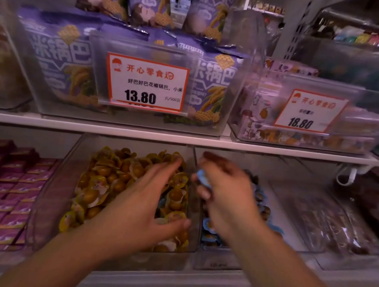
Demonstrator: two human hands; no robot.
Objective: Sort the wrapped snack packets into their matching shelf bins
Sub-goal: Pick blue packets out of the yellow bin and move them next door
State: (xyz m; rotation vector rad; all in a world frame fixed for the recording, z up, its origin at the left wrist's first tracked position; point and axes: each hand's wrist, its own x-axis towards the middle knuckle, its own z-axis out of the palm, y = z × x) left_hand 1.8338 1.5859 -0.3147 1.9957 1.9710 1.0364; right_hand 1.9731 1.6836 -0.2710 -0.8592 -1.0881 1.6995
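A small blue-wrapped snack packet (203, 178) is pinched in the curled right hand (222, 192), just right of the clear plastic bin of yellow-wrapped packets (120, 183), probably bound for the blue-packet bin (259, 196) beside. The left hand (146, 199), fingers spread and holding nothing, is laid on the yellow packets, seemingly searching for strays.

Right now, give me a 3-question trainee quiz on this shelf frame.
1. True or false: the right hand holds a blue packet.
2. The left hand is over which bin? A) yellow packets B) pink boxes C) purple bags
3. Fill in: the price tag on the purple bags' bin reads ____.

Key: 1 true; 2 A; 3 13.80
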